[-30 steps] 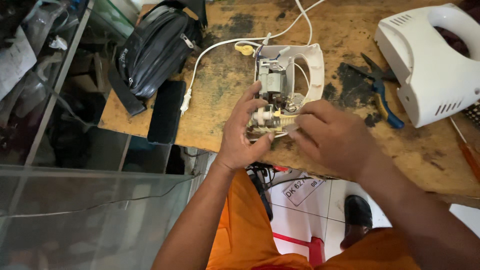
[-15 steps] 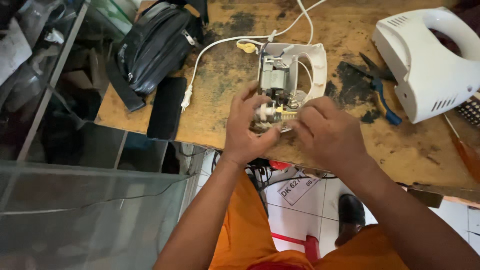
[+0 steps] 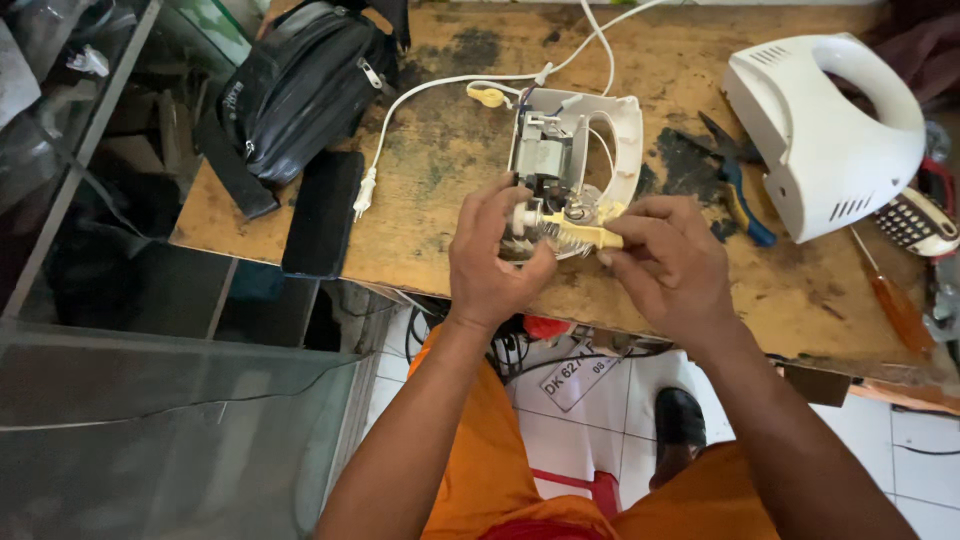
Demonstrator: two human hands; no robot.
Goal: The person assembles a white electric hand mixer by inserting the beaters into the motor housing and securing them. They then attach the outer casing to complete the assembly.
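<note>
An opened white hand-mixer base (image 3: pixel 622 135) lies on the worn wooden bench (image 3: pixel 440 180), its grey motor (image 3: pixel 541 157) exposed. My left hand (image 3: pixel 494 262) grips the near end of the mechanism by a white gear. My right hand (image 3: pixel 672 262) pinches a cream-yellow plastic part (image 3: pixel 585 234) that points left into the gear area. A white power cord (image 3: pixel 430 92) runs from the base to its plug (image 3: pixel 364 190) on the left.
The mixer's white top cover (image 3: pixel 830 130) sits at the right, with blue-handled pliers (image 3: pixel 738 185), a calculator (image 3: pixel 915 222) and an orange-handled screwdriver (image 3: pixel 893 297) nearby. A black bag (image 3: pixel 300 85) and a black phone (image 3: pixel 322 212) lie at the left edge. Glass shelving (image 3: pixel 120 420) stands left.
The view has shifted slightly. My right hand has drawn back to the right, and the cream-yellow part is now exposed between my fingers. My left hand stays on the gear end.
</note>
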